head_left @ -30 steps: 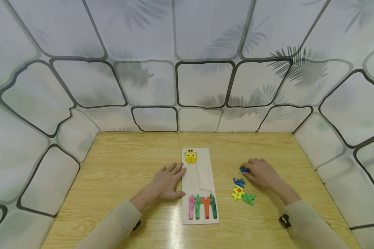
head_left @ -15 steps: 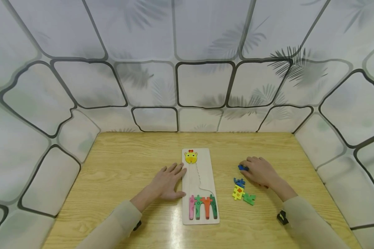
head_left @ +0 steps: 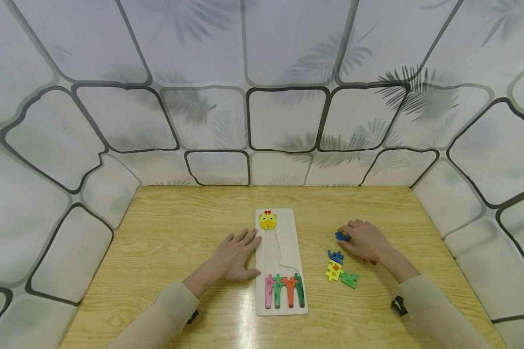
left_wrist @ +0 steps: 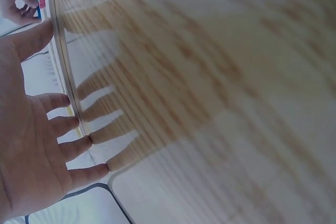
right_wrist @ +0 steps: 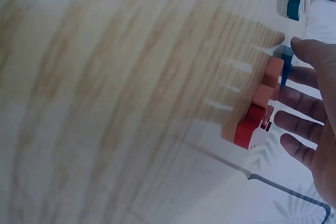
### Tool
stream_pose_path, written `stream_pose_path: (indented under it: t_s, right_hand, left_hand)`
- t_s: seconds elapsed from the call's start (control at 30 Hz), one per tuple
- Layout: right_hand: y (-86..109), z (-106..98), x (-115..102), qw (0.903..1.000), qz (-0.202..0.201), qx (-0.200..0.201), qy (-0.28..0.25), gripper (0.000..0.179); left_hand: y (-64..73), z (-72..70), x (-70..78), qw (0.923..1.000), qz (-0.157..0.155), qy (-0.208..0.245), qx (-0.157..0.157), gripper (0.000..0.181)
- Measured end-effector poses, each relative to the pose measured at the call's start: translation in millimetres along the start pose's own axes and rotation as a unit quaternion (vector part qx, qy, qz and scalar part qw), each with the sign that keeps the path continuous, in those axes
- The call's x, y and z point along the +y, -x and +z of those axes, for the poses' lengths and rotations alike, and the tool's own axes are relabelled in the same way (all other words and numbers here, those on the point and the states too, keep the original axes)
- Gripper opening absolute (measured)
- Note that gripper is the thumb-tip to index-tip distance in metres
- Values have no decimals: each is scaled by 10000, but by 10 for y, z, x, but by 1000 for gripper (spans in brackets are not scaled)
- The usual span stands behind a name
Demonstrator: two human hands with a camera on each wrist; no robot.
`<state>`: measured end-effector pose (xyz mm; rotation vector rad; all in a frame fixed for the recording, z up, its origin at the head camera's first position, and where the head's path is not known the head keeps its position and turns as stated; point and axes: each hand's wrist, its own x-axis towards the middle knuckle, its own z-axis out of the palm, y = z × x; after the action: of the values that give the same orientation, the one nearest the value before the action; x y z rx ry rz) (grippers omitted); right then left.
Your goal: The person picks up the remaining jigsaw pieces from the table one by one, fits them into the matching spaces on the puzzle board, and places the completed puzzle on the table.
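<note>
My left hand (head_left: 236,255) lies with fingers spread at the left edge of a pale wooden board (head_left: 272,247), thumb and fingertips along that edge. A yellow giraffe head (head_left: 268,220) sits at the board's top, and pink, green and orange leg pieces (head_left: 284,291) stand in a row at its bottom. To the right, my right hand (head_left: 364,241) pinches a small blue puzzle piece (head_left: 342,236) between thumb and index finger. In the right wrist view, the blue piece's edge (right_wrist: 285,62) shows at the fingertips, beside red and salmon pieces (right_wrist: 262,95) mostly hidden under the hand from above.
Near the right hand lie another blue piece (head_left: 335,256), a yellow piece with an orange mark (head_left: 334,270) and a green piece (head_left: 349,279), close together. The wooden table (head_left: 192,208) ends at a cloth wall (head_left: 279,167) with a stone pattern at the back and sides.
The right hand shifted slightly left with the blue piece, then back right. A bit of red now shows below its palm. The left hand and the board stay in place.
</note>
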<state>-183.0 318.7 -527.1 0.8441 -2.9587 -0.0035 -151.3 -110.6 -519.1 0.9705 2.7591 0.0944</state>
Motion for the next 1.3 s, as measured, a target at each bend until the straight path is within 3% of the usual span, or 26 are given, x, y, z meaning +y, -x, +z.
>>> stream_pose_path:
  t_s: [0.23, 0.7, 1.3]
  right_hand:
    - [41, -61, 29, 10000, -26, -9, 67, 38]
    - [50, -148, 62, 9991, -42, -421, -58, 46]
    - [4, -197, 51, 9976, -247, -638, 56, 39]
  left_hand:
    - [3, 7, -6, 10000, 9, 31, 22, 95]
    - [21, 14, -7, 10000, -7, 80, 37, 95]
    - [14, 7, 1, 9999, -6, 140, 54, 95]
